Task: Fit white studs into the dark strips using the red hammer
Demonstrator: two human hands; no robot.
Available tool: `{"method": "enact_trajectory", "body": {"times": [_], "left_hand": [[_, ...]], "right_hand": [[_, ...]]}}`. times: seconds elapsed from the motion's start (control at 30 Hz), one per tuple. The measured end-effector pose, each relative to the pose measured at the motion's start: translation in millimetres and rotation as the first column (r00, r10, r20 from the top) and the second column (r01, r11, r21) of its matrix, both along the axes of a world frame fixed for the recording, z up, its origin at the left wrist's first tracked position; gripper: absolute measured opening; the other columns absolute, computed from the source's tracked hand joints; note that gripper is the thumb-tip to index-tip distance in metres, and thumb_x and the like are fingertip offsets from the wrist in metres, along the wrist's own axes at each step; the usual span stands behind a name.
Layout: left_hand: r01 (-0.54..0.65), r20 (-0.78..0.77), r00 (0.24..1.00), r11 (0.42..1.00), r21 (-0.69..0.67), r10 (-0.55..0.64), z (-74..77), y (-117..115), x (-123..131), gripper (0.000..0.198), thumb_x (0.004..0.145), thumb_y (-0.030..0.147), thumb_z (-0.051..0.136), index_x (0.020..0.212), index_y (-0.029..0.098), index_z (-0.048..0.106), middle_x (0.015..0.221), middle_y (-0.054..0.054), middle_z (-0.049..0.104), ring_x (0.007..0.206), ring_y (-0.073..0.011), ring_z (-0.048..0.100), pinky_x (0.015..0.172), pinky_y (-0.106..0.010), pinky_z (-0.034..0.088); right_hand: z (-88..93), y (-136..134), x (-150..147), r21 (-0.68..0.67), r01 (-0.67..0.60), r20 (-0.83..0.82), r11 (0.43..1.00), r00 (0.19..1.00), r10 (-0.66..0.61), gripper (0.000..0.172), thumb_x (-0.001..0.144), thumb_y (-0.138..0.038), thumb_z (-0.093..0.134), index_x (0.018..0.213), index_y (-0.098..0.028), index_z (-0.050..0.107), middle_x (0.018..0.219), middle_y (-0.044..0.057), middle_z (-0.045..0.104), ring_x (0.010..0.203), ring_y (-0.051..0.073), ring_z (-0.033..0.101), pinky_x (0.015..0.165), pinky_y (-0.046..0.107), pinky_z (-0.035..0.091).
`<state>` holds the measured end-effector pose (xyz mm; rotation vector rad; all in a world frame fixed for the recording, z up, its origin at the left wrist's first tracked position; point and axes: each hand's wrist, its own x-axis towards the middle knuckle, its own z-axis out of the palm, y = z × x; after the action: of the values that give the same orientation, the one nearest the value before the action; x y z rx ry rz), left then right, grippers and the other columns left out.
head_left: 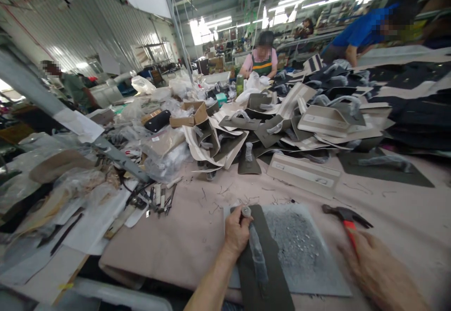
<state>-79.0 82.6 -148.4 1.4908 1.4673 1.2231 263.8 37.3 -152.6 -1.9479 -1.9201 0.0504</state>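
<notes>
My left hand is closed around a short metal punch, whose round top shows above my fingers. It stands over the far end of a dark olive panel. A handle wrapped in clear plastic runs along that panel. Beneath the panel lies a grey, heavily pitted metal plate. My right hand, slightly blurred, grips a claw hammer by its red handle. The hammer head is raised to the right of the plate, apart from the punch. What lies under the punch is hidden by my fingers.
Beyond the plate, a heap of olive and beige panels with wrapped handles covers the table. Hand tools and plastic bags lie to the left, near a slanting metal post. Other people work farther back.
</notes>
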Motion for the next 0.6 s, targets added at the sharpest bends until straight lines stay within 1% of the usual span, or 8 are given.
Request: {"method": "enact_trajectory", "body": {"times": [0.07,0.1,0.17,0.23,0.27,0.37,0.47,0.6], "left_hand": [[0.005,0.005,1.0,1.0,-0.003,-0.005,0.1,0.5,-0.3,0.016,0.083,0.016,0.059,0.094,0.02,0.07,0.089,-0.003,0.074,0.085,-0.0209,0.068,0.079,-0.028,0.05],[0.004,0.013,1.0,1.0,-0.004,-0.003,0.1,1.0,-0.6,0.016,0.082,0.017,0.06,0.094,0.02,0.071,0.09,-0.004,0.075,0.086,-0.021,0.068,0.08,-0.029,0.05],[-0.01,0.059,0.998,1.0,-0.027,0.011,0.2,2.9,-1.5,0.017,0.081,0.02,0.063,0.095,0.019,0.072,0.09,-0.004,0.075,0.086,-0.0211,0.068,0.081,-0.029,0.051],[-0.044,0.162,0.985,0.996,-0.08,0.057,0.4,5.6,-2.6,0.016,0.078,0.024,0.067,0.091,0.018,0.073,0.087,-0.004,0.076,0.082,-0.0207,0.068,0.078,-0.029,0.052],[-0.075,0.231,0.968,0.991,-0.111,0.099,0.6,7.2,-3.1,0.016,0.076,0.026,0.07,0.089,0.017,0.072,0.085,-0.004,0.075,0.08,-0.0203,0.068,0.076,-0.028,0.052],[-0.185,0.408,0.881,0.968,-0.172,0.241,-0.1,11.3,-3.8,0.027,0.069,0.035,0.08,0.086,0.015,0.072,0.081,-0.005,0.075,0.076,-0.0196,0.068,0.073,-0.027,0.053],[-0.263,0.486,0.812,0.945,-0.192,0.325,-2.6,13.1,-2.8,0.037,0.066,0.041,0.084,0.087,0.013,0.071,0.082,-0.006,0.076,0.077,-0.0194,0.07,0.075,-0.027,0.054],[-0.348,0.596,0.693,0.912,-0.215,0.405,5.0,14.0,-6.1,0.042,0.067,0.045,0.085,0.087,0.011,0.069,0.08,-0.007,0.075,0.074,-0.0189,0.071,0.072,-0.027,0.055]], "right_hand": [[23.0,0.7,-51.4,0.044,-0.274,-0.043,0.961,0.96,0.276,0.045,0.095,-0.034,0.039,0.134,-0.015,0.053,0.139,0.021,0.053,0.123,0.034,0.057,0.099,0.051,0.05],[34.6,0.2,-79.9,0.045,-0.417,-0.079,0.908,0.904,0.419,0.046,0.095,-0.024,0.039,0.139,-0.02,0.048,0.145,0.016,0.049,0.128,0.028,0.054,0.102,0.046,0.05],[53.6,-2.4,-133.0,-0.068,-0.679,-0.137,0.731,0.732,0.667,0.065,0.085,-0.004,0.037,0.145,-0.029,0.042,0.152,0.009,0.043,0.134,0.023,0.049,0.104,0.04,0.048],[63.6,-6.0,-171.9,-0.184,-0.782,-0.182,0.596,0.623,0.761,0.076,0.073,0.003,0.039,0.141,-0.03,0.046,0.154,0.007,0.04,0.136,0.024,0.046,0.107,0.044,0.044],[64.9,-7.8,-184.4,-0.223,-0.796,-0.196,0.562,0.602,0.774,0.073,0.071,0.003,0.04,0.136,-0.028,0.05,0.154,0.008,0.04,0.136,0.025,0.045,0.108,0.046,0.043],[58.7,-12.2,-197.6,-0.265,-0.785,-0.167,0.559,0.609,0.775,0.055,0.072,0.002,0.042,0.12,-0.021,0.058,0.152,0.01,0.042,0.13,0.027,0.048,0.108,0.047,0.041],[51.0,-13.0,-190.6,-0.242,-0.772,-0.031,0.587,0.611,0.791,0.053,0.073,0.002,0.044,0.12,-0.019,0.056,0.15,0.012,0.045,0.121,0.028,0.053,0.105,0.047,0.042],[63.2,-2.1,-178.7,-0.133,-0.774,0.19,0.619,0.593,0.782,0.047,0.078,-0.003,0.052,0.122,-0.02,0.058,0.131,0.009,0.059,0.104,0.026,0.058,0.095,0.044,0.044]]}}
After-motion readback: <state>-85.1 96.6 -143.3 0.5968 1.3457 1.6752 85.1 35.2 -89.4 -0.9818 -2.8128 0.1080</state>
